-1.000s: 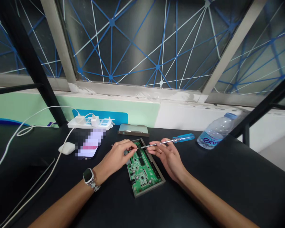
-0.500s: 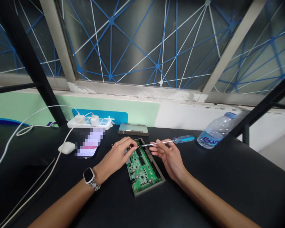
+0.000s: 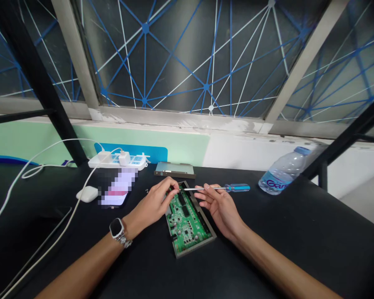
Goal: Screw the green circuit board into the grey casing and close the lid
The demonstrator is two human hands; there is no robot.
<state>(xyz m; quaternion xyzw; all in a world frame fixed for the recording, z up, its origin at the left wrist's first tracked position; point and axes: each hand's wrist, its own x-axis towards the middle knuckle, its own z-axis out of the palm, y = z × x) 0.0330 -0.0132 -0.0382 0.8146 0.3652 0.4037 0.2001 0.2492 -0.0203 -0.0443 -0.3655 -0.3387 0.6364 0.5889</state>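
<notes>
Blue-handled screwdriver [image 3: 236, 188] lies in the half-curled right hand [image 3: 220, 206], tip contact unclear.

Line-patterned windows [image 3: 177, 54] above green, white wall [image 3: 187, 145]; black table [image 3: 314, 232], slanting black posts [image 3: 40, 74]

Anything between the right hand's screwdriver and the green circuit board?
The left hand has its fingers close to the tip of the screwdriver, above the far end of the circuit board; whether they touch it is unclear. Nothing else visible intervenes.
</notes>
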